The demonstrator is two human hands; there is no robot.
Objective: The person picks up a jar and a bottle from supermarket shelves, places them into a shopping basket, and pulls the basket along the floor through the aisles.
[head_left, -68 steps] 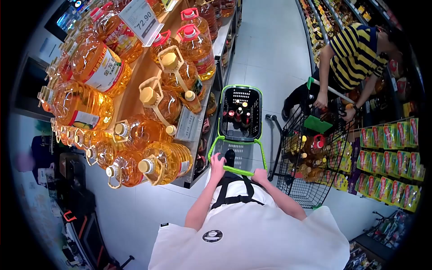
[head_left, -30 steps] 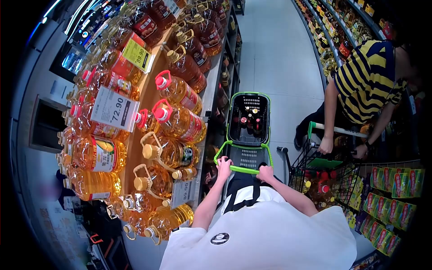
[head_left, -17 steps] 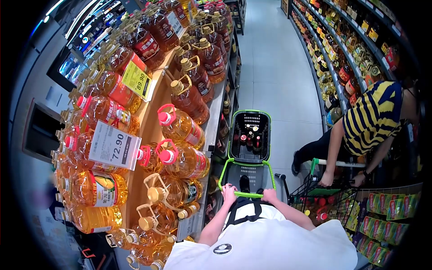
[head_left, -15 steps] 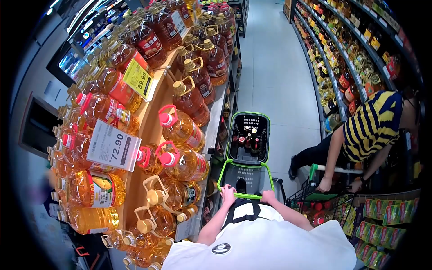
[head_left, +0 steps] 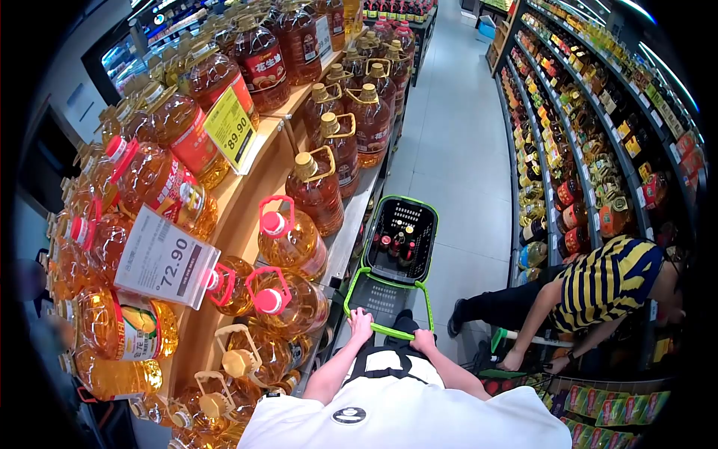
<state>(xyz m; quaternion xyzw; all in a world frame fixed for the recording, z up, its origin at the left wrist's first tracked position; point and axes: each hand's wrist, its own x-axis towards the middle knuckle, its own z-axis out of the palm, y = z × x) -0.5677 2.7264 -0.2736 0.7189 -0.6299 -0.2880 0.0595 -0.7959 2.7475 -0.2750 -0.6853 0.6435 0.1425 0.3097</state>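
A green bar handle point(head_left: 393, 331) belongs to a dark rolling basket point(head_left: 404, 273) with a green rim, in front of my body. My left hand point(head_left: 360, 323) is closed on the handle's left end, and my right hand point(head_left: 423, 341) is closed on its right end. Several small bottles point(head_left: 397, 242) with red and pale caps stand inside the basket. Close on the left, large oil bottles point(head_left: 294, 301) with red caps and handles fill the shelf edge, behind a price card point(head_left: 167, 258) reading 72.90.
At right, a person in a striped shirt point(head_left: 607, 285) bends over a cart point(head_left: 516, 367) beside curved shelves point(head_left: 553, 172) of bottles. The tiled aisle floor point(head_left: 449, 142) runs ahead between those shelves and the oil display point(head_left: 254, 161). Green packets point(head_left: 617, 408) hang at lower right.
The view has moved forward and tilted up, showing more of the aisle and right shelves. The person and cart now appear lower in view. Both my hands have stayed on the handle.
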